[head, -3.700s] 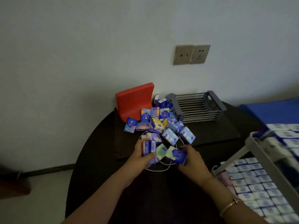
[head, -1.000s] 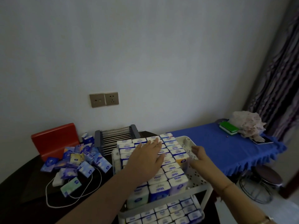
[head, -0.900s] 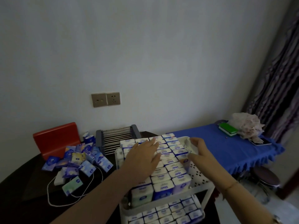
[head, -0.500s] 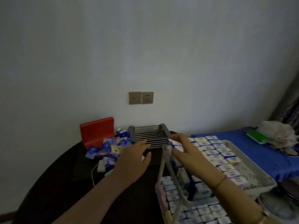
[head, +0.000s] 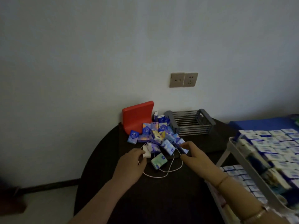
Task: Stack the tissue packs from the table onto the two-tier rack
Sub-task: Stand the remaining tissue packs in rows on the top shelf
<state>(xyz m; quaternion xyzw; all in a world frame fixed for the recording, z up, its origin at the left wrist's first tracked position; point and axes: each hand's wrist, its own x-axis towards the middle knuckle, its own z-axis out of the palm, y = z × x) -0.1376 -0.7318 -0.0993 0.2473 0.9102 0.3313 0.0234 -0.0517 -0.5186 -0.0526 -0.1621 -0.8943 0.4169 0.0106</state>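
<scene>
A dim room with a pale plaster wall holds a dark round worktop [head: 161, 199], its near part taken up by both forearms reaching in. To the right stands the white plastic two-tier rack [head: 233, 148], both tiers already packed with rows of white-and-blue packs.

The left hand [head: 132, 165] hovers with loosely curled fingers at a small white charger block [head: 146, 153], touching or nearly so, holding nothing that I can make out. The right hand [head: 192, 155] has its fingers closing on a blue tissue pack at the pile's near right edge [head: 183, 147]; whether the pinch is complete I cannot tell.

A green-and-white tissue pack [head: 159, 162] lies on the looped white cable [head: 163, 172], so it likely wants lifting straight up, clear of the loops, rather than dragging. Beyond it, the heap of small blue and purple tissue packs [head: 155, 135] is best taken from its loose near edge. Behind sit a red plastic stand [head: 137, 114] and a grey slatted metal tray [head: 191, 122].
</scene>
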